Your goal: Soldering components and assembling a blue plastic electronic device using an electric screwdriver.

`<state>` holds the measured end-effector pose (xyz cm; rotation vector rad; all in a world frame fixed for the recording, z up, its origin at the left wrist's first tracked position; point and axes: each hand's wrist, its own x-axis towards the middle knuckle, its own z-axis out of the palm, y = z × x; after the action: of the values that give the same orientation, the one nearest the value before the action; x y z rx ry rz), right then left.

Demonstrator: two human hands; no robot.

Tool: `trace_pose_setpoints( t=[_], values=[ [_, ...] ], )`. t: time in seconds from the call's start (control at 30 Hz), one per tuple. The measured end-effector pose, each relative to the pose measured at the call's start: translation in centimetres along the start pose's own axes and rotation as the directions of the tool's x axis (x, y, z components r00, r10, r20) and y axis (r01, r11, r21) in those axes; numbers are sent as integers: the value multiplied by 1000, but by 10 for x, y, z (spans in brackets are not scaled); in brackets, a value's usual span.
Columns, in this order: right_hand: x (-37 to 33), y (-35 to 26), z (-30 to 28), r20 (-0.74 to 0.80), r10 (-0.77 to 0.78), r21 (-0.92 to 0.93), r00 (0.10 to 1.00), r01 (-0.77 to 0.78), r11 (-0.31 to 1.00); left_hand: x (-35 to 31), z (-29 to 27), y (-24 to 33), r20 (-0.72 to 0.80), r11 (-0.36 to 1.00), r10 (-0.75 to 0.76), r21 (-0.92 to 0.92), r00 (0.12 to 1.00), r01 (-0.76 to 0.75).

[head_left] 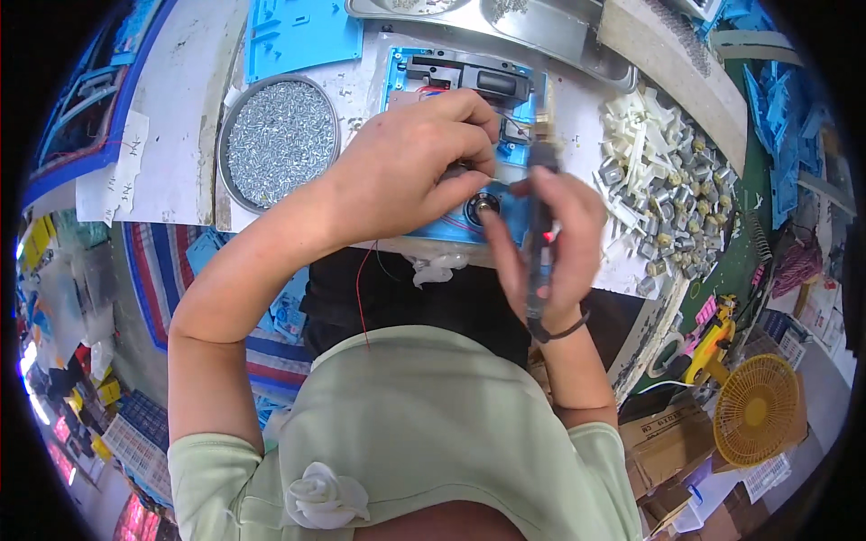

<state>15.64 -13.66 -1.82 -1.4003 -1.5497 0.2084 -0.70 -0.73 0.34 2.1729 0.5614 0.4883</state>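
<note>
The right hand (573,239) grips a blurred dark tool (541,221) by the blue casing (517,215), which lies right of the screw bowl (224,171), while the left hand (397,162) curls above it (whether those fingers pinch anything, I cannot tell).

We look down on a scuffed white worktable (577,117), its edges bent by the lens. On its left side we have a round metal bowl (223,149) filled with small silver screws (281,140), and just beyond it a flat blue plastic panel (302,36). A metal tray (559,36) lies along the far side. Toward the right we find a loose heap of white plastic pieces (636,131) mingling with silver metal cylinders (667,207). In the middle sits a blue casing (395,81), partly covered, so we cannot tell whether it touches the tabletop directly.
</note>
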Motion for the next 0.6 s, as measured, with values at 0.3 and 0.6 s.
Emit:
trace_pose_setpoints(
  t=[0.3, 0.6],
  values=[
    [18, 8, 0, 61, 43, -48, 997, -40, 998, -2, 3, 0, -11, 999, -40, 4, 999, 40],
    [20, 3, -2, 70, 396, 312, 916, -397, 863, -2, 3, -3, -52, 999, 34, 4, 998, -34]
  ],
)
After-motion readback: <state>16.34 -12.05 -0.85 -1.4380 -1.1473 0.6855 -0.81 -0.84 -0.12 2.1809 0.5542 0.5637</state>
